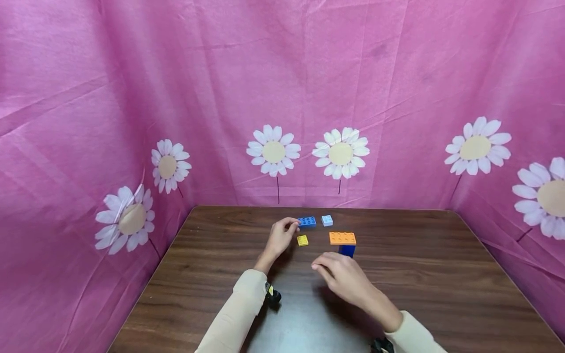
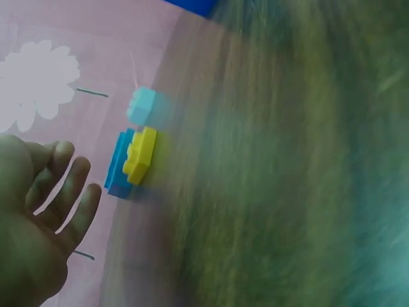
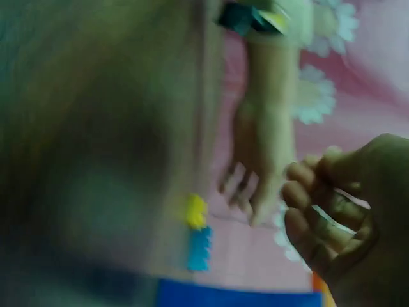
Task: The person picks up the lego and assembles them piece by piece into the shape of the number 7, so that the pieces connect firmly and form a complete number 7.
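Observation:
My left hand (image 1: pixel 281 238) hovers beside the blue building brick (image 1: pixel 307 221) and the small yellow brick (image 1: pixel 302 240), its fingers loosely bent with nothing held, as the left wrist view shows. Over the table in front of the stack is my right hand (image 1: pixel 344 275), fingers loosely curled and no brick among them. That stack has an orange brick (image 1: pixel 342 238) lying across the top of a dark blue one (image 1: pixel 347 251), its left end overhanging. A small light blue brick (image 1: pixel 326 220) sits right of the blue brick. In the right wrist view, the dark blue brick (image 3: pixel 236 295) appears at the bottom edge.
All the bricks stand on a dark wooden table (image 1: pixel 419 274), toward its back. A pink cloth (image 1: pixel 335 73) printed with white daisies hangs behind and along both sides. Each wrist wears a small black camera, such as the left one (image 1: pixel 273 297).

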Demonstrator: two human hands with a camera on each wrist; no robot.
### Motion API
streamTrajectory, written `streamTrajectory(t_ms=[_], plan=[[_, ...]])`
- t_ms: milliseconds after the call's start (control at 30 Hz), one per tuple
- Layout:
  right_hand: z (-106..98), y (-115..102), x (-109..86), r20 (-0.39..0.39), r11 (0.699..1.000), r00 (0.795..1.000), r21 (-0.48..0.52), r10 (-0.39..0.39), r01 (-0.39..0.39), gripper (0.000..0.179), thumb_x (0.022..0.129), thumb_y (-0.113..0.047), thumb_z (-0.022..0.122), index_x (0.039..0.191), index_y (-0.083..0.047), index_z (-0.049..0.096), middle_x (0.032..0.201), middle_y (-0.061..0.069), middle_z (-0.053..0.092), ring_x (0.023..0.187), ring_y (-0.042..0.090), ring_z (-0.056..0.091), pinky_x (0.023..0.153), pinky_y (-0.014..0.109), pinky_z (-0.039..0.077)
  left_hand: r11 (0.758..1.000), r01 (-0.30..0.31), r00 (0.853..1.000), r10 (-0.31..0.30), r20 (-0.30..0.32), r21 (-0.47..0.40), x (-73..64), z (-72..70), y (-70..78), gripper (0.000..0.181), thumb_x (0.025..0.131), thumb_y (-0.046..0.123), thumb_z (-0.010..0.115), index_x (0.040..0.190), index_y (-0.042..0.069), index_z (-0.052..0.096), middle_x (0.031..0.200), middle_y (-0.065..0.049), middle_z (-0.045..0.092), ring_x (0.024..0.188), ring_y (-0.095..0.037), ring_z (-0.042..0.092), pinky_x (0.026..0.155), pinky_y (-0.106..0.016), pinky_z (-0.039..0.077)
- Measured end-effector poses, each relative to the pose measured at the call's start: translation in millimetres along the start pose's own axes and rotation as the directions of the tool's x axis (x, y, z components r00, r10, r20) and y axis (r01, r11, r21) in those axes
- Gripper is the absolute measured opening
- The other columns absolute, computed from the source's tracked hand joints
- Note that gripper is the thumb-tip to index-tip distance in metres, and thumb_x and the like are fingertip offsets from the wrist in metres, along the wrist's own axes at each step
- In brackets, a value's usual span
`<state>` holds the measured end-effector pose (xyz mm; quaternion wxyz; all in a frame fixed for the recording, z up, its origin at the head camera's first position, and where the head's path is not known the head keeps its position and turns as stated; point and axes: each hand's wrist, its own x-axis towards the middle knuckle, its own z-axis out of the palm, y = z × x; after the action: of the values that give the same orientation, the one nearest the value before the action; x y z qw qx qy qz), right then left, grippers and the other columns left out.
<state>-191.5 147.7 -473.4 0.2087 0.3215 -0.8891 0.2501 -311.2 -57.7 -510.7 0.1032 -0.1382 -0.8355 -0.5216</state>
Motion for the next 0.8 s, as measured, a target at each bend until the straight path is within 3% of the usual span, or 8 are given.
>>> streamTrajectory(t_ms=[133,233,333,533,600,800], plan=[[28.5,2.4,13.9,0.142,0.996,0.986,-0.029,0.092,-0.089,0.014,0.094,-0.01,0.062,0.102,-0.018,0.071,0.096,-0.01,0.068,0.086,0.003,0.063,0.075,0.028,0.056,0.977,-0.04,0.998,0.03,0.053,0.207,9.3,1.3,-4.1,0.021,0.099,0.015,0.056,0.113,0.007,0.07,0.106,-0.007,0.071,0.103,-0.021,0.065,0.093,-0.034,0.051],[43.3,8.2,26.7,0.195,0.989,0.971,-0.071,0.14,-0.128,0.021,0.091,-0.005,0.062,0.11,-0.011,0.069,0.105,-0.002,0.065,0.093,0.012,0.062,0.082,0.034,0.055,0.948,-0.056,0.994,0.023,0.106,0.314,15.4,3.4,-5.6,0.023,0.099,0.017,0.055,0.118,0.009,0.067,0.118,-0.005,0.063,0.113,-0.022,0.058,0.098,-0.038,0.048],[54.2,12.9,37.8,0.233,0.982,0.956,-0.111,0.178,-0.155,0.029,0.09,-0.006,0.063,0.12,-0.004,0.063,0.117,0.006,0.06,0.105,0.021,0.06,0.09,0.039,0.053,0.931,-0.081,0.985,0.021,0.169,0.356,20.5,5.8,-5.7,0.027,0.1,0.014,0.055,0.124,0.007,0.063,0.126,-0.008,0.057,0.12,-0.025,0.053,0.102,-0.04,0.046],[67.6,17.4,47.6,0.351,0.973,0.91,-0.148,0.22,-0.178,0.051,0.093,-0.009,0.062,0.141,-0.002,0.048,0.148,0.014,0.044,0.132,0.031,0.048,0.1,0.047,0.049,0.903,-0.155,0.949,0.023,0.315,0.401,21.5,9.6,-7.9,0.037,0.1,0.008,0.053,0.137,0.006,0.054,0.145,-0.012,0.048,0.136,-0.03,0.045,0.112,-0.044,0.039],[68.8,17.3,49.1,0.378,0.971,0.899,-0.17,0.22,-0.166,0.055,0.092,-0.01,0.062,0.144,-0.005,0.045,0.152,0.013,0.041,0.135,0.031,0.044,0.098,0.049,0.05,0.89,-0.161,0.947,0.018,0.321,0.427,20.7,10.1,-8.9,0.037,0.1,0.008,0.054,0.137,0.007,0.055,0.145,-0.011,0.048,0.135,-0.03,0.044,0.112,-0.044,0.039],[69.6,18.6,51.3,0.345,0.964,0.92,-0.245,0.189,-0.106,0.044,0.087,-0.015,0.072,0.127,-0.008,0.056,0.127,0.008,0.052,0.112,0.027,0.052,0.074,0.04,0.056,0.885,-0.11,0.961,-0.021,0.274,0.452,18.2,9.5,-10.8,0.027,0.096,0.015,0.063,0.122,0.011,0.061,0.126,-0.008,0.051,0.115,-0.023,0.054,0.1,-0.038,0.047]])
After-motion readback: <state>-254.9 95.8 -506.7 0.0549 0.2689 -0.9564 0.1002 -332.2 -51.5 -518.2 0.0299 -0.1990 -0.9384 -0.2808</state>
